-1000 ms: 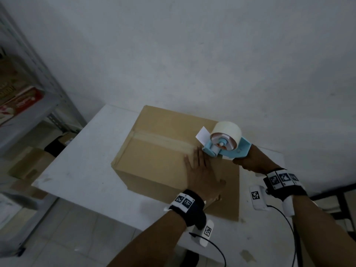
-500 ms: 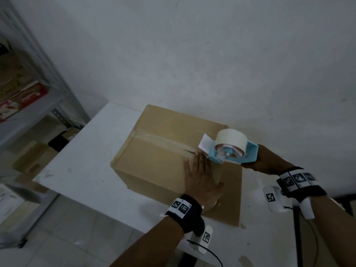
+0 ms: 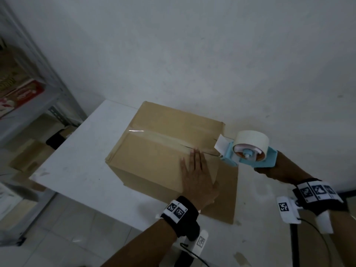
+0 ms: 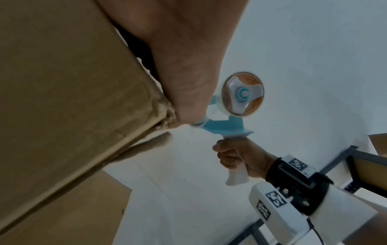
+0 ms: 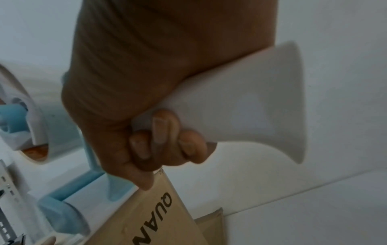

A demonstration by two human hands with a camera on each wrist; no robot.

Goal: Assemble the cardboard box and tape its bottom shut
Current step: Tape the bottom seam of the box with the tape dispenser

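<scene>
A brown cardboard box (image 3: 154,151) stands on the white table (image 3: 86,170), its flaps folded shut on top. Clear tape (image 3: 163,136) runs along the centre seam from the left edge toward the right. My left hand (image 3: 196,176) lies flat on the box's near right corner, fingers straight. My right hand (image 3: 277,170) grips the white handle (image 5: 240,102) of a blue tape dispenser (image 3: 250,151) holding a white roll. The dispenser's front end sits at the box's right edge, over the seam. In the left wrist view the dispenser (image 4: 236,106) shows beyond my thumb.
A grey metal shelf (image 3: 28,105) with cartons stands at the left, more cardboard on the floor beneath it. A white wall lies close behind the table. A loose cardboard flap (image 3: 225,193) hangs at the box's near right side.
My right hand has drawn the dispenser rightward along the seam to the box's right edge, laying tape behind it. The left hand has stayed pressed on the box.
</scene>
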